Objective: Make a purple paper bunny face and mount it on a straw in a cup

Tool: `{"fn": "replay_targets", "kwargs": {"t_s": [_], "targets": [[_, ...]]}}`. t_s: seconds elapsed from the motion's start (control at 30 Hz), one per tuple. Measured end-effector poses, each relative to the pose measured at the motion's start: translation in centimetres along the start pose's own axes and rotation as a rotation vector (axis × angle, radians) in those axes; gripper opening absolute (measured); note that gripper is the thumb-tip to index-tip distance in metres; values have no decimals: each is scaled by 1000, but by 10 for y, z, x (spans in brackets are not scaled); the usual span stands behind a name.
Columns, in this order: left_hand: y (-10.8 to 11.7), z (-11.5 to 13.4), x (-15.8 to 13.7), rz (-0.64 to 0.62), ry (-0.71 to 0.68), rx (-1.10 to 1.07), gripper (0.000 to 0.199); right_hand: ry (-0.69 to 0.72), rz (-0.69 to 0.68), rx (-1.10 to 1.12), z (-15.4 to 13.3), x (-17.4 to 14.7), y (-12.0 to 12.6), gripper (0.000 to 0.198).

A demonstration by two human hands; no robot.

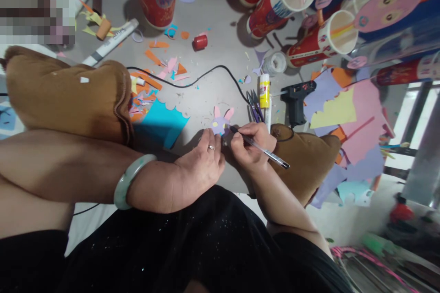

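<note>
A small purple paper rabbit face point(218, 124) with pink ears and yellow eye patches lies on the grey table. My left hand point(202, 158), wearing a ring, is stretched out with its fingertips resting on the lower edge of the cutout, pressing it flat. Wrapped around a clear-barrelled black pen point(263, 149), my right hand point(253, 144) holds the tip at the right side of the rabbit face. Purple-handled scissors point(255, 107) and a yellow glue stick point(264, 91) lie just beyond my right hand.
Brown cushions point(68, 100) flank both forearms. A black glue gun point(297, 100) lies at right beside stacked coloured paper point(364, 114). Red paper cups point(156, 0) stand at the back. Blue paper point(161, 121), scraps and a marker point(112, 41) lie left; a black cable point(185, 86) crosses the table.
</note>
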State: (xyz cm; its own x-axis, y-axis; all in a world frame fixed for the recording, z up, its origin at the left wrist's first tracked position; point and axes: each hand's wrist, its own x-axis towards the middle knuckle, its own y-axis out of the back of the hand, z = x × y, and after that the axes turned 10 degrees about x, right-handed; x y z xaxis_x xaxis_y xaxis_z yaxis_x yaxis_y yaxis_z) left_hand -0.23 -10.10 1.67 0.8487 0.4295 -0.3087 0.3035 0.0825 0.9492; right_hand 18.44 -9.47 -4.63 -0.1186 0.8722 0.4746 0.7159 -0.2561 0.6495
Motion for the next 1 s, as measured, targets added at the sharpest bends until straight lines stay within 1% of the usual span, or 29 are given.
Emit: {"fn": "replay_targets", "kwargs": {"t_s": [0.23,0.5,0.6,0.73,0.87,1.0], "targets": [[6,-3,0,-40,-20,18,47,14,30,18,2,-1,0,11],[2,-1,0,-16,20,-21,47,-9,-12,-8,10,-7,1,11],[1,0,0,-11,14,-11,47,-12,-8,-29,8,-7,1,9],[1,0,0,1,3,4,47,-26,35,-28,4,-4,0,6],[3,-1,0,-23,-17,33,47,0,25,-34,6,-5,0,6],[4,-2,0,-18,-7,21,47,-7,14,-28,7,-6,1,8]]}}
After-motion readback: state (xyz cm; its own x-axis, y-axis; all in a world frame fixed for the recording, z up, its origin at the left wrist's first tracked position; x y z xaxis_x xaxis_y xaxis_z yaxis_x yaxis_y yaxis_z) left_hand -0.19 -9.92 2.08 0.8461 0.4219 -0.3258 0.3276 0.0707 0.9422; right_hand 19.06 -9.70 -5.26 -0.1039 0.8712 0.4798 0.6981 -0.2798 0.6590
